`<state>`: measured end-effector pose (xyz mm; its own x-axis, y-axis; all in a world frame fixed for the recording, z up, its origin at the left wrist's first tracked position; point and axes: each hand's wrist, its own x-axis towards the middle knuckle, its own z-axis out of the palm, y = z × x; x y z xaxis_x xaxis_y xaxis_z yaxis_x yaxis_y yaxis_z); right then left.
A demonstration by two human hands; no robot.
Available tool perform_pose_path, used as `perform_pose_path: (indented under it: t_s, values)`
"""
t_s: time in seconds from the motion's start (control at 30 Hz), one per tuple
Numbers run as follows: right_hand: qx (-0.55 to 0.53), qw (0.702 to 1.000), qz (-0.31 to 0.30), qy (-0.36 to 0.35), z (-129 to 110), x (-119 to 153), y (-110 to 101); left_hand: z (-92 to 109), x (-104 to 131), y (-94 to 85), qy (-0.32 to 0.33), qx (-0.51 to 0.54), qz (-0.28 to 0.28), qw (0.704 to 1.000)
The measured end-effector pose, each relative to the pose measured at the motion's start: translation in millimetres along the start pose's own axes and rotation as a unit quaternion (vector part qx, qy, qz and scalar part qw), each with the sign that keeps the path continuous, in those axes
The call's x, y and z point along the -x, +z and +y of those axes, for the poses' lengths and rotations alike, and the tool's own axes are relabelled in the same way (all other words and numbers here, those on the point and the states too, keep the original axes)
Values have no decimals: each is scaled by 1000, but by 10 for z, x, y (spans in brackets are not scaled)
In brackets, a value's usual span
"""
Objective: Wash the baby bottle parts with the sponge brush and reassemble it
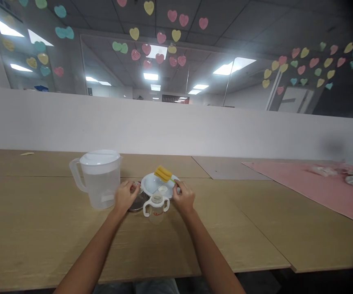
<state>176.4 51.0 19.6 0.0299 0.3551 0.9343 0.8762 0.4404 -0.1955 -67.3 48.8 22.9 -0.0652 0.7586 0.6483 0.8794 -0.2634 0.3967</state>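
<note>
Hands apart over the desk (225,241): right hand (185,197) clamped on sponge brush (164,174), long axis slanting leftward to the far edge; left hand (126,197) pinching a small clear piece (137,187); two-handled bottle (156,211) upright between, nearer the near edge.

Sponge brush (163,174) — yellow, green-handled
</note>
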Motion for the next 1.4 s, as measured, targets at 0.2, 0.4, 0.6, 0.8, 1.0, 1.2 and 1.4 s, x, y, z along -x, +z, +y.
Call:
perform_pose_path:
  t_s: [0.2, 0.4, 0.6, 0.8, 1.0, 1.2, 1.4]
  values:
    - [-6, 1000, 4, 0, -10, -11, -1, -6, -20, -27, 16, -97, -78, 992]
    - [0, 1000, -10, 14, -17, -8, 8, -49, 1, 55, 4, -111, -186, 976]
    - [-1, 1000, -13, 25, -8, -8, 13, -10, -13, -42, 17, -68, -119, 990]
    - [2, 999, -14, 44, -9, -9, 5, 435, -351, -19, 61, 19, -164, 984]
    - [12, 998, -8, 55, 12, -15, -7, 814, -683, 388, 109, 27, -362, 925]
    - [4, 998, 2, 67, 8, -24, -21, 786, -647, 522, 99, 40, -380, 919]
    - [-46, 992, 30, 111, -2, -60, -19, 690, -656, 258, 107, 121, -293, 942]
